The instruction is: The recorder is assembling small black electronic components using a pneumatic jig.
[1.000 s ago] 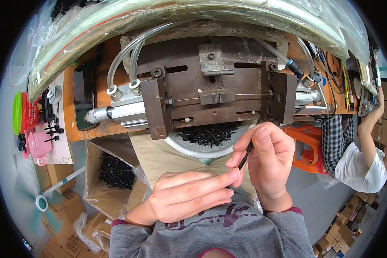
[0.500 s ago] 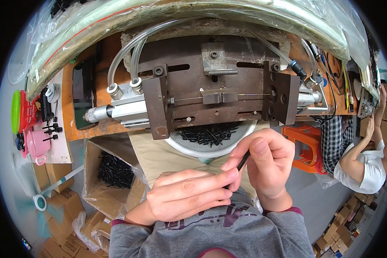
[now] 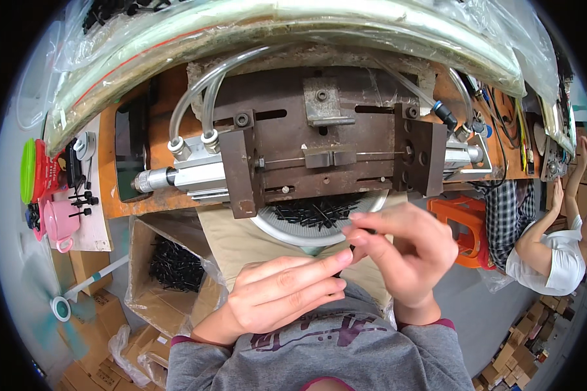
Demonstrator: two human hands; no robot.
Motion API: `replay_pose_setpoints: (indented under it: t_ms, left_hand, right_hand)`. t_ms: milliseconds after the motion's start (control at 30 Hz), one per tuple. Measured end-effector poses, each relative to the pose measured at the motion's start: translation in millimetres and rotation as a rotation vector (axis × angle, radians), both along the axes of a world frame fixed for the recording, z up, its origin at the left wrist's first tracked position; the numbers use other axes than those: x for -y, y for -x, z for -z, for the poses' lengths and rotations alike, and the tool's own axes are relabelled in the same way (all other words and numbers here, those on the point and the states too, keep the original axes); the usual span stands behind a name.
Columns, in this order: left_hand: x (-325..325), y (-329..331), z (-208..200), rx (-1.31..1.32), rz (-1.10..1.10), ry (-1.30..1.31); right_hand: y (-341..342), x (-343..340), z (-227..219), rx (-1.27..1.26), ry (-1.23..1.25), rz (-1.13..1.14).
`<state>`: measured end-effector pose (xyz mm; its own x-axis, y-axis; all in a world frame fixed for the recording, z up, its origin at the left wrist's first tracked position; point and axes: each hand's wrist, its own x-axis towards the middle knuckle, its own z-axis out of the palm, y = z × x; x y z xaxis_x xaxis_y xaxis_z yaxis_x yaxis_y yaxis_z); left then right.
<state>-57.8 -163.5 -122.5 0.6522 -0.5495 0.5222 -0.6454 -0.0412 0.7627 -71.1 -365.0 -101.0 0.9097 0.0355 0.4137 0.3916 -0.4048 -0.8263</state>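
Purple lettering runs across the grey knit shirt (image 3: 336, 329), partly creased, and pale letters mark a red plastic container (image 3: 53, 171) at far left. Above the lap, the right hand (image 3: 401, 254) pinches one slim, smooth black rod (image 3: 370, 231) between thumb and fingertips, which hide most of it. The left hand (image 3: 280, 293) meets it fingertip to fingertip, its fingers straight and together; a dark bit shows there, but I cannot tell whether it grips anything. Beyond lies a brown, scuffed steel fixture (image 3: 287, 124) with two silver metal cylinders (image 3: 202, 179), one at each end. Below its front edge, one round white basin (image 3: 287, 237) and one open cardboard box (image 3: 169, 302) hold black rods, too many to count
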Motion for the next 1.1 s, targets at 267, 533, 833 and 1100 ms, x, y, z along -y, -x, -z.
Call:
replay_pose_setpoints:
  t_ms: [267,533,833,1100]
  left_hand:
    - [2.7,-6.4,-3.7,0.119,-0.044,-0.016]
    - [2.0,-10.7,-8.8,0.186,-0.113,-0.008]
    - [6.5,-14.8,-8.4,0.164,-0.226,-0.109]
    - [38.3,-18.0,17.4,0.324,-0.375,-0.301]
  right_hand:
    - [0.2,-0.6,-7.8,-0.193,-0.294,0.025]
    - [-15.6,-11.5,-22.7,-0.159,-0.271,0.098]
    - [-56.2,-4.8,-33.8,0.073,0.028,0.151]
    - [-154.5,7.4,-62.0,0.739,0.627,0.515]
